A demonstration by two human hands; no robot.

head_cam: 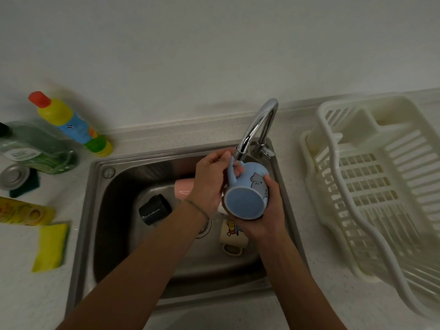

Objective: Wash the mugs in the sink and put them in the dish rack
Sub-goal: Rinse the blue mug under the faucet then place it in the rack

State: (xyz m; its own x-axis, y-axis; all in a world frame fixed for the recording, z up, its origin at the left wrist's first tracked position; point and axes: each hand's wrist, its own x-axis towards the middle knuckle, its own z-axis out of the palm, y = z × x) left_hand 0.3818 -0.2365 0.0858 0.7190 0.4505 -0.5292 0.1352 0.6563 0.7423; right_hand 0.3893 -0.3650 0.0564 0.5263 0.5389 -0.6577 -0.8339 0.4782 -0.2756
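Observation:
A blue mug (245, 203) with a cartoon animal lies on its side under the faucet spout (256, 129), its base turned toward me. My right hand (264, 220) grips its body from below. My left hand (209, 179) pinches its handle, fingers through the loop. In the steel sink (100, 210) lie a black mug (154, 209), a pink mug (183, 189) partly behind my left wrist, and a cream mug (232, 236) with a picture, below my right hand. The white dish rack (371, 186) stands to the right of the sink and holds nothing.
Left of the sink stand a yellow and blue bottle (71, 122) and a green bottle (35, 148). A metal strainer lid (14, 176), a yellow packet (23, 211) and a yellow sponge (51, 247) lie nearer the counter's front.

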